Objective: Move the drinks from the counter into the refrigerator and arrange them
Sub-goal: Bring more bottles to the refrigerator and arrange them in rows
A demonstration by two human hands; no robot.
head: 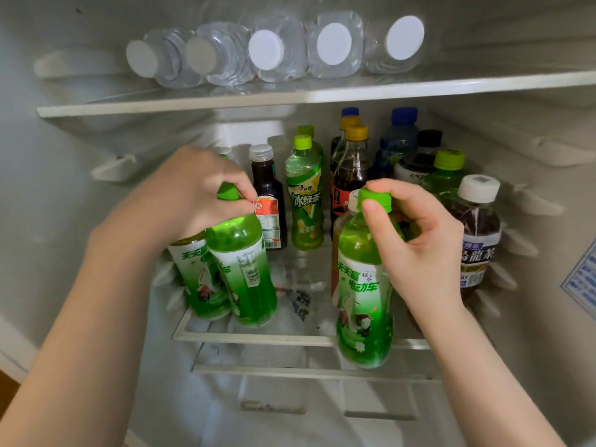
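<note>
The left hand [193, 195] closes its fingertips and thumb over the green cap of a tilted green bottle [245, 272]. This top hold lets the body swing in beneath the palm without the knuckles knocking the neighbours. Just below and left of that grip stands a matching bottle [193, 272], touching the held one, so the lean looks like a way of nestling the two into a pair at the front left of the shelf [258, 339]. Whether the held base already rests on the glass I cannot tell. Right of the grip, beyond the fingertips, a dark bottle [267, 201] with a silver cap, an iced tea bottle [304, 201] and two cola bottles [353, 175] stand upright toward the back, leaving a bare stretch of shelf between the two hands. The right hand [416, 240] pinches the cap of a second green bottle [364, 301] with thumb and curled fingers. This one hangs straight down from the grip, its base below and in front of the shelf's rim, so it probably needs lifting over the edge. Behind and right of this grip a brown tea bottle [477, 233] with a white cap crowds the wall, which likely explains aiming for the open middle.
</note>
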